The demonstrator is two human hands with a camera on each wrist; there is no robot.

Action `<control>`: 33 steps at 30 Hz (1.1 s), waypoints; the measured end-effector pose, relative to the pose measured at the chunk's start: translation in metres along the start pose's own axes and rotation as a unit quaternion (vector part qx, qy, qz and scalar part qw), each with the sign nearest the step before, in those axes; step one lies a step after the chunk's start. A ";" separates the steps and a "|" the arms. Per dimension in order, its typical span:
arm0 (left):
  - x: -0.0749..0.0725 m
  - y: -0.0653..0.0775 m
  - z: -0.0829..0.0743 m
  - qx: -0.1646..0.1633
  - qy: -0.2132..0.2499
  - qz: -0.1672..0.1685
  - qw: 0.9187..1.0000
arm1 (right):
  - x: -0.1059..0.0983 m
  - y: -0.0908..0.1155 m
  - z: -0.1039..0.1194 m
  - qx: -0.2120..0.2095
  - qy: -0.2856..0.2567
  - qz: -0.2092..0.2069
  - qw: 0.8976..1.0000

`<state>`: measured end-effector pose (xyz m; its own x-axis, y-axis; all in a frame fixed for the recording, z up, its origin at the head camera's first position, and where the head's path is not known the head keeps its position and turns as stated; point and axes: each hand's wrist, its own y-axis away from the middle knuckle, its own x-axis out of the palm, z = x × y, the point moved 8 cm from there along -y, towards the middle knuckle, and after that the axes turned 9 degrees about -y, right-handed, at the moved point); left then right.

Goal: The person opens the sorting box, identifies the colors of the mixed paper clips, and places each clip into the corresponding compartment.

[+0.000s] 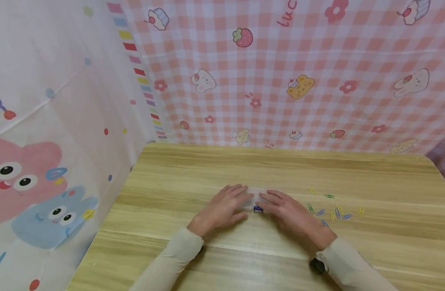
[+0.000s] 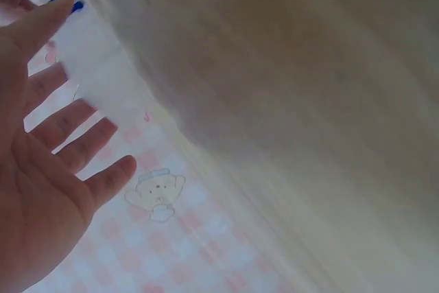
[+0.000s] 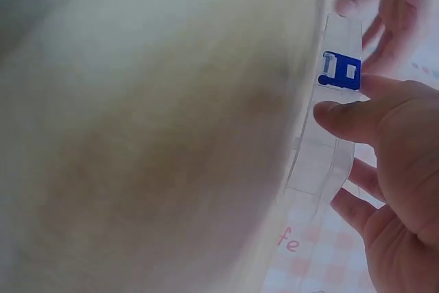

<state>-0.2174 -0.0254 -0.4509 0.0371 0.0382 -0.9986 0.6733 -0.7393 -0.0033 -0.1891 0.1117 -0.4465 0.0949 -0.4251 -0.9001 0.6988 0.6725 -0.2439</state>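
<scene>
A clear plastic box (image 1: pixel 257 191) with a blue latch (image 3: pixel 345 73) on its front lies on the wooden table between both hands. My left hand (image 1: pixel 222 205) reaches over the box's left part, its fingers extended and spread in the left wrist view and its thumb near the latch. On the other side my right hand (image 1: pixel 289 212) holds the box's right part. In the right wrist view its thumb lies along the front wall beside the latch, with the fingers over the lid. What is inside the box is hidden.
Several yellow, green and blue paper clips (image 1: pixel 336 212) lie scattered to the right of the right hand. Behind the table (image 1: pixel 171 169) hangs a pink checked cloth (image 1: pixel 222 101). A white patterned cloth (image 1: pixel 73 101) hangs on the left.
</scene>
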 end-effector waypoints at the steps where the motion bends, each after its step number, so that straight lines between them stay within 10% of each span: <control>1: 0.001 -0.001 -0.001 0.005 -0.009 -0.003 1.000 | -0.002 0.000 -0.001 -0.001 -0.005 -0.005 1.000; 16: -0.007 -0.015 -0.010 0.035 -0.089 -0.074 0.993 | -0.015 -0.005 -0.012 0.017 -0.081 0.001 0.997; 33: -0.013 -0.022 -0.005 0.034 -0.032 -0.061 0.997 | -0.018 -0.007 -0.003 -0.003 0.005 -0.134 0.991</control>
<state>-0.2289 -0.0061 -0.4377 -0.0908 0.0882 -0.9920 0.6187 -0.7756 -0.1256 -0.1973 0.1165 -0.4299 -0.1007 -0.5834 -0.8059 0.6938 0.5394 -0.4772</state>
